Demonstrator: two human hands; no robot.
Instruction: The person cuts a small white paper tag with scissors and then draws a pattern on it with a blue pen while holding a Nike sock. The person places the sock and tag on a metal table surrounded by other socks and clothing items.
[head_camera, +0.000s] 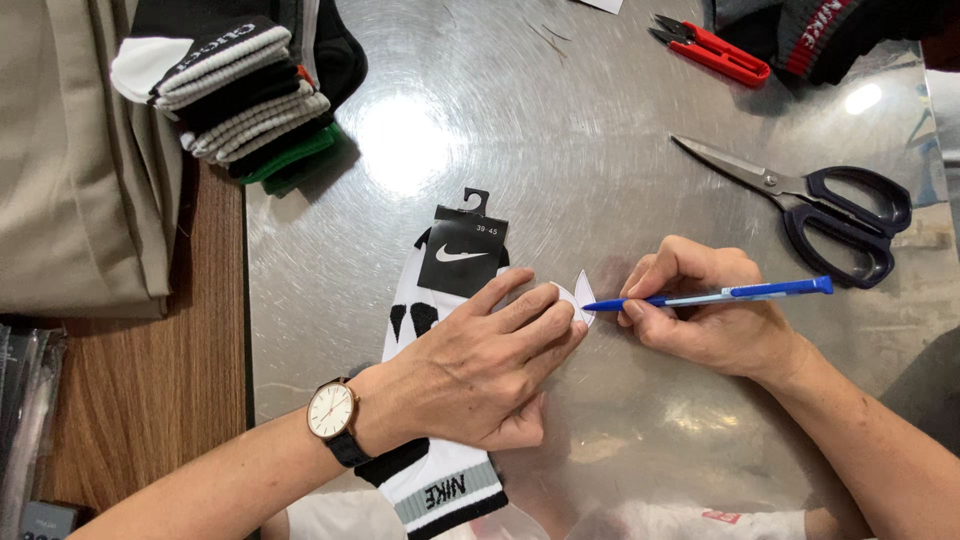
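1 white sock (420, 300), black card label (462, 250).

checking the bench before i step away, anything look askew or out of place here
Nothing stands out. The left hand presses on a white sock while the right hand holds a blue pen. Black scissors lie flat, blades shut.
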